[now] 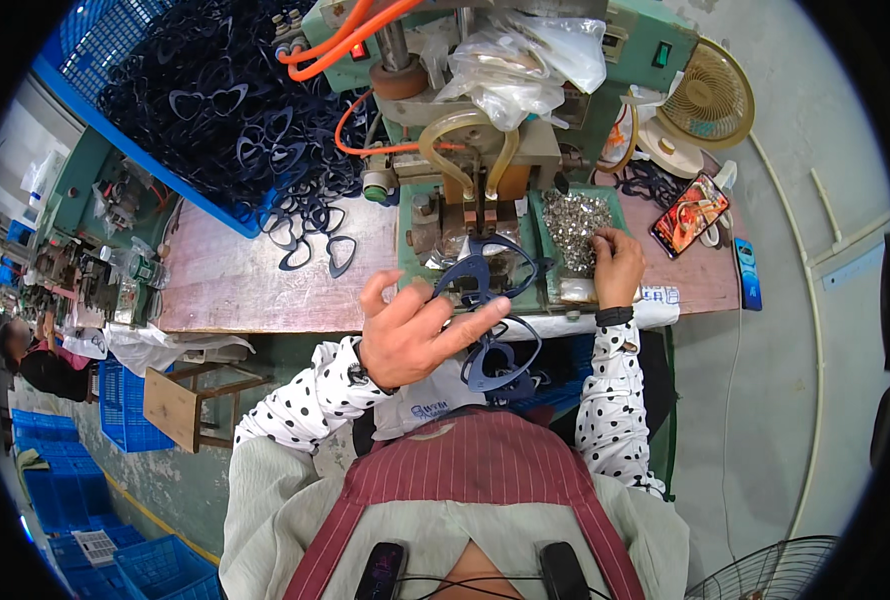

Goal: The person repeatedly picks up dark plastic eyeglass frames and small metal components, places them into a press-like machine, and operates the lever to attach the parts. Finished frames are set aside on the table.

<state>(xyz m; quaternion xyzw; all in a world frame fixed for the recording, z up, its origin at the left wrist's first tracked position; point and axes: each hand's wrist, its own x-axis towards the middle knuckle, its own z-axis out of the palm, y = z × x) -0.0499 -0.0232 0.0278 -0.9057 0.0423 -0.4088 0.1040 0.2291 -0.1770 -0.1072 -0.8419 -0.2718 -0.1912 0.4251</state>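
Observation:
My left hand [415, 335] is near the front of the press, its fingers partly curled and one stretched to the right. It grips a dark blue heart-shaped glasses frame [473, 268], which lies beneath the press head [480, 205]; the exact contact is hidden behind my fingers. Nearer to me, another dark blue frame [505, 383] shows just below that stretched finger. At the right, my right hand [618, 268] has its fingertips pinched together over a green tray [617, 205] of small shiny metal pieces [573, 222]. Whatever is between those fingertips is too small to make out.
A blue crate [180, 180] heaped with dark frames stands at the left, several loose frames [310, 235] beside it. Right of the tray are a lit phone [690, 215], a blue phone-like object [749, 275] and a fan [707, 95]. A wooden stool [180, 410] stands lower left.

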